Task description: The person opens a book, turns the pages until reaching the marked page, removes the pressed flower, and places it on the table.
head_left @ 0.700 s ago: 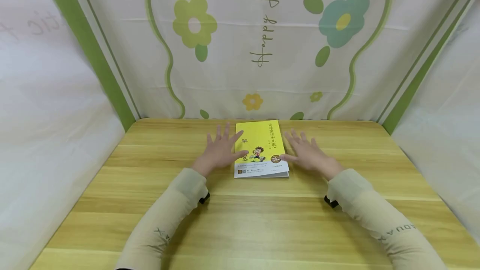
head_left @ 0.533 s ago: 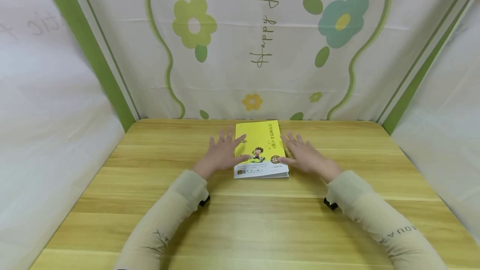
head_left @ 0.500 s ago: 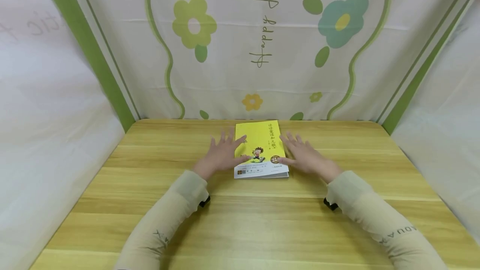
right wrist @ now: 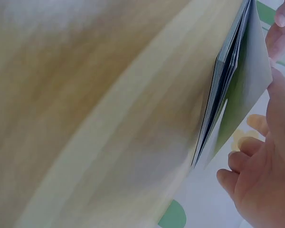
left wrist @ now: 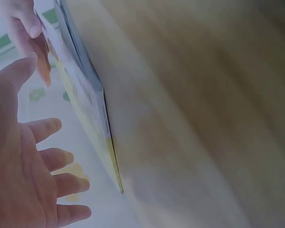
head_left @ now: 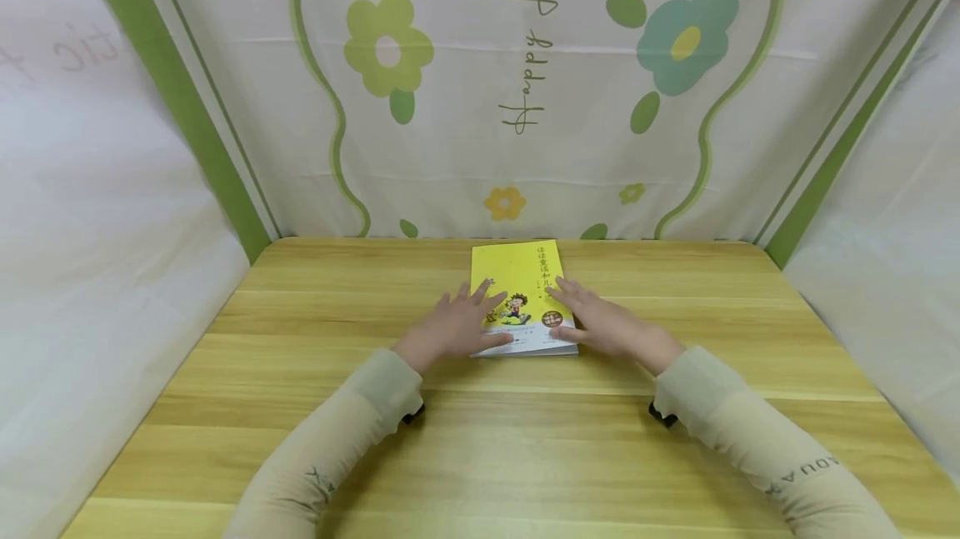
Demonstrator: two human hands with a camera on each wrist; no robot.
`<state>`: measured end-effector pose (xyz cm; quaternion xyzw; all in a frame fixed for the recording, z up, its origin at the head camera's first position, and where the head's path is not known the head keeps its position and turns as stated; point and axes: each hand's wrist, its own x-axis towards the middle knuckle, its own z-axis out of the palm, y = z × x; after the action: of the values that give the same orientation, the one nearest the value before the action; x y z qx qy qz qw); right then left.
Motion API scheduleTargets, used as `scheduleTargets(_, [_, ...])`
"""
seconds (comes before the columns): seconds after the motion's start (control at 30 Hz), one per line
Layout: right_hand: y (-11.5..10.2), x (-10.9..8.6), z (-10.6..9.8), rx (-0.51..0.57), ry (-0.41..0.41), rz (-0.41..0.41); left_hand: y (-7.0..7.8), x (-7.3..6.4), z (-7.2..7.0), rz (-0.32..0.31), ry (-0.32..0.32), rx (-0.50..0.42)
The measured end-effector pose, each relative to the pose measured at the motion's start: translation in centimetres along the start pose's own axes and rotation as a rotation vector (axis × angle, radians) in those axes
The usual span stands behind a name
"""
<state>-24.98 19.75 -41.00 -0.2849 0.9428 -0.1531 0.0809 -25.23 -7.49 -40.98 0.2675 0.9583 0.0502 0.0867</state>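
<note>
A yellow paperback book [head_left: 513, 268] with a cartoon child on its cover lies near the table's far edge. My left hand [head_left: 453, 326] spreads over its left side, thumb across the white lower band. From the other side my right hand [head_left: 603, 322] reaches over the right edge, fingers extended. In the left wrist view the left hand [left wrist: 23, 166] shows its palm above the cover, with fingers spread. The right wrist view shows the book's front cover [right wrist: 249, 80] lifted a little off the pages, beside the right hand [right wrist: 266, 175]. Neither hand grips anything.
The wooden table [head_left: 495, 456] stretches toward me from the book. A white curtain [head_left: 465, 139] with printed flowers hangs behind its far edge, and white fabric walls [head_left: 97, 231] stand at both sides. Long light sleeves cover both arms.
Both hands have moved inward over the book, and slightly toward me. More of the lower cover now lies under the left hand. The book stays where it was.
</note>
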Motion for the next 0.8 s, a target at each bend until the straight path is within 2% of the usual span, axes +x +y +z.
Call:
scheduleTargets(0.27, [-0.4, -0.1, 0.2, -0.011, -0.051, -0.021, 0.9, -0.2, 0.1, 0.03, -0.041, 0.003])
scheduleTargets(0.53, [-0.2, -0.1, 0.8, -0.035, -0.117, -0.066, 1.6, 0.0, 0.4, 0.031, -0.124, -0.089])
scheduleTargets(0.8, [0.2, -0.2, 0.9, -0.027, -0.127, -0.081, 2.1, 0.3, 0.4, 0.025, -0.14, -0.115])
